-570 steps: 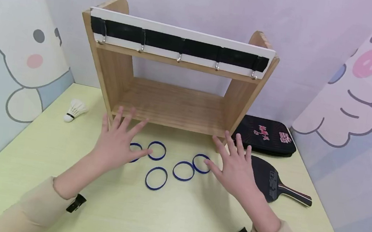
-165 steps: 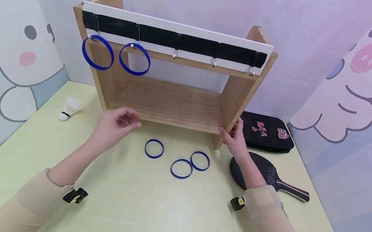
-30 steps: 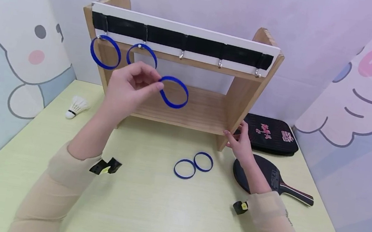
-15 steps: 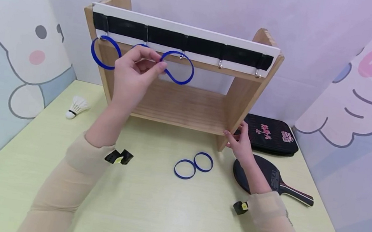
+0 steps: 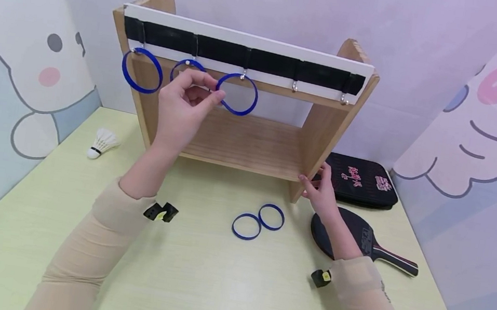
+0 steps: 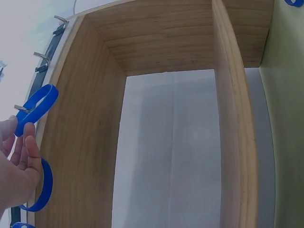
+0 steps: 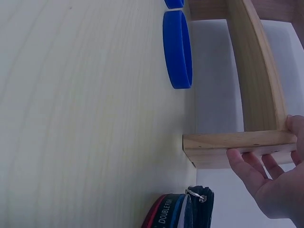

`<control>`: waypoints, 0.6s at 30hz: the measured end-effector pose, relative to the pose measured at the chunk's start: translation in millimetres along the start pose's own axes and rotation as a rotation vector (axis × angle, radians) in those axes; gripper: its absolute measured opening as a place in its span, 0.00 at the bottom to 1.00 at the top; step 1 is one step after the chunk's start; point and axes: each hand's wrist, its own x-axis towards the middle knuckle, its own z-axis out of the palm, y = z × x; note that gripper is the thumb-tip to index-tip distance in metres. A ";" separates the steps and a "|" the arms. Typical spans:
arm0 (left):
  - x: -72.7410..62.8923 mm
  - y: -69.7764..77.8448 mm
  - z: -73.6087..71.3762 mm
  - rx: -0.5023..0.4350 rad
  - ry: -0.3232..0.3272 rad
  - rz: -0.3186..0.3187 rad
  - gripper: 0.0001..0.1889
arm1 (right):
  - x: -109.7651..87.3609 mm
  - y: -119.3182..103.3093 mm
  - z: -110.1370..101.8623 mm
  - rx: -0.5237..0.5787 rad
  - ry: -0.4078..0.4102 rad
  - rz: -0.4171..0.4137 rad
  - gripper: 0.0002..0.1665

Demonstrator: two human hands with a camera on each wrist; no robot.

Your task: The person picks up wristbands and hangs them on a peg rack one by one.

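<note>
One blue ring (image 5: 238, 114), which I see pinched between thumb and fingers of the left hand (image 5: 182, 109), at the middle hook (image 5: 242, 75) of the wooden rack (image 5: 250, 142); hook tip showing within its loop. Right hand (image 5: 324, 196): gripping the rack's right side panel, low down. Two hung rings (image 5: 144, 91), leftmost two hooks. I count two loose rings (image 5: 245, 238), touching, on the bench (image 5: 194, 284). Also: shuttlecock (image 5: 104, 143), left; paddle (image 5: 364, 234) and black case (image 5: 360, 181), right.
</note>
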 end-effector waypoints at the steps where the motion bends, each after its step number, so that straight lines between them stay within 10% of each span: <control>1: -0.6 -0.3 -0.6 0.003 0.000 0.000 0.13 | 0.2 0.1 0.2 0.000 0.000 0.000 0.42; 9: -9.6 -10.2 -6.3 0.008 -0.013 0.007 0.13 | 1.1 0.3 -0.2 0.010 0.005 -0.003 0.42; 18: -32.8 -30.5 -8.0 0.142 -0.195 0.026 0.14 | 0.5 -0.8 0.9 0.013 0.008 -0.011 0.41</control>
